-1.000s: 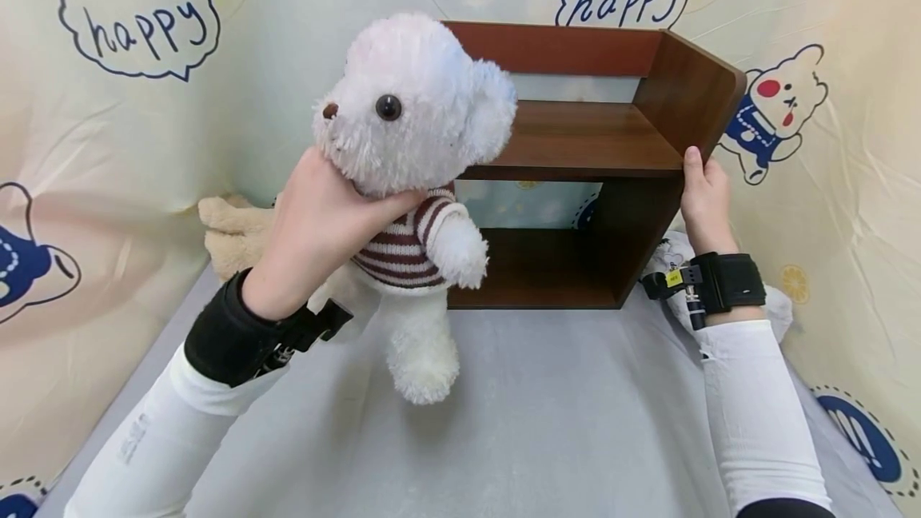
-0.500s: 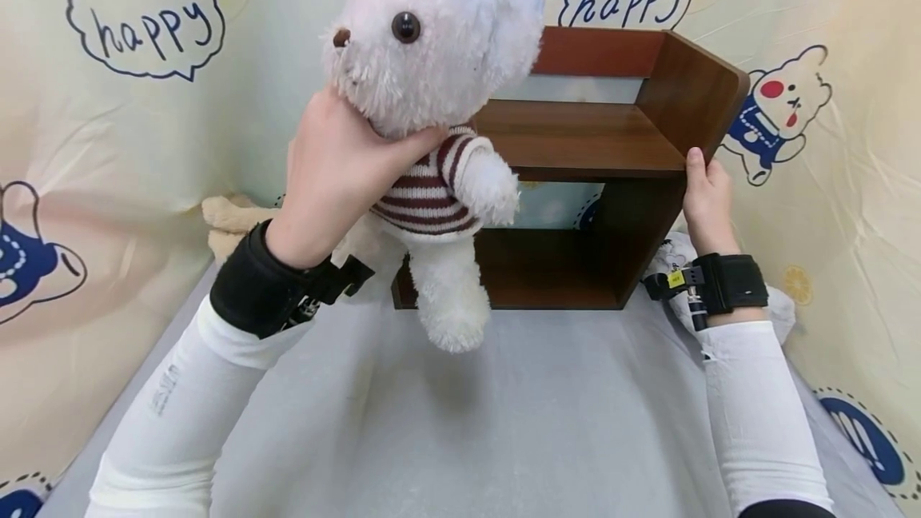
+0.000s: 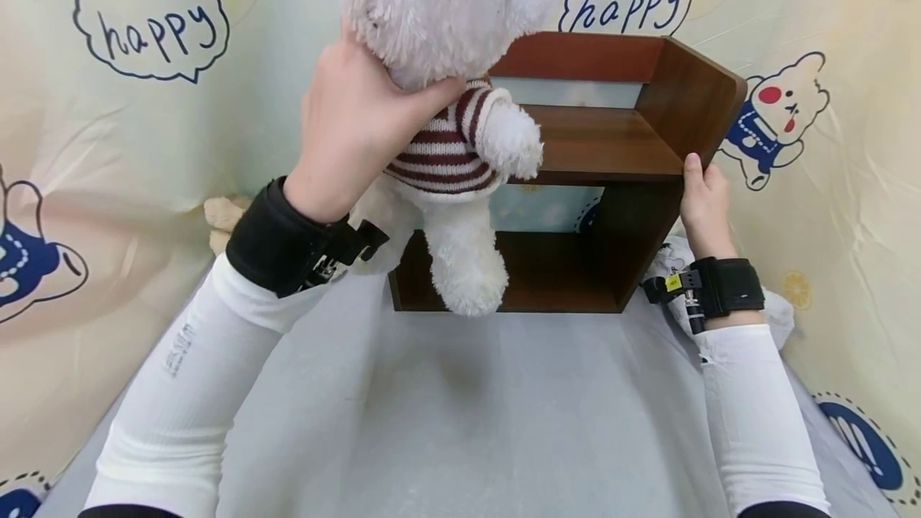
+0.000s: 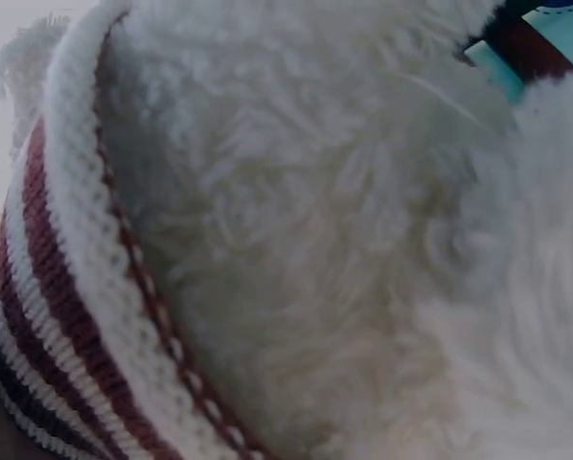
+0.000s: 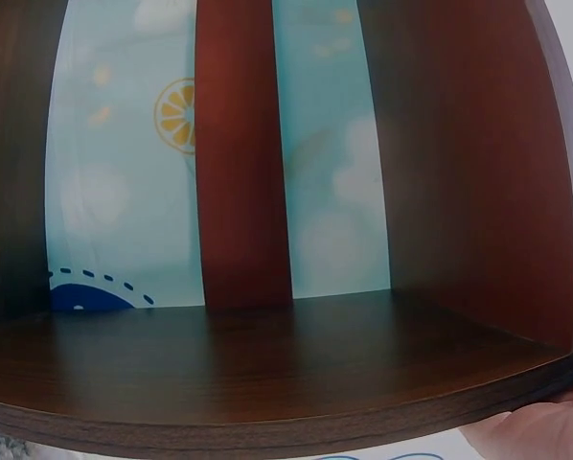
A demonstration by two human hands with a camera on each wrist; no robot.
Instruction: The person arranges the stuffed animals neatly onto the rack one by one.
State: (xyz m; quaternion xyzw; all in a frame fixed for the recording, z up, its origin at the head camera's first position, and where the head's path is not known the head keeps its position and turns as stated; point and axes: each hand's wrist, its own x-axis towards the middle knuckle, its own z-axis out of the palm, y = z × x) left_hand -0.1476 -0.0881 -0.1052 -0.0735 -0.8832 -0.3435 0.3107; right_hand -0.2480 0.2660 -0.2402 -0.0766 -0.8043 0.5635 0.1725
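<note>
Before the dark wooden shelf (image 3: 590, 138), lifted clear of the grey table (image 3: 432, 422): holding the white plush bear (image 3: 460, 154) by the neck with the left hand (image 3: 360, 118), fingers and thumb curled round. Gripping the near edge of the right side panel (image 3: 691, 98) with the right hand (image 3: 707, 206). Just raised the bear higher and further right; judged mid-carry, not set on either board. Compared with earlier, now showing the shelf's lower left corner, losing the bear's crown above view, and hiding more of the tan plush toy (image 3: 223, 213) at far left.
</note>
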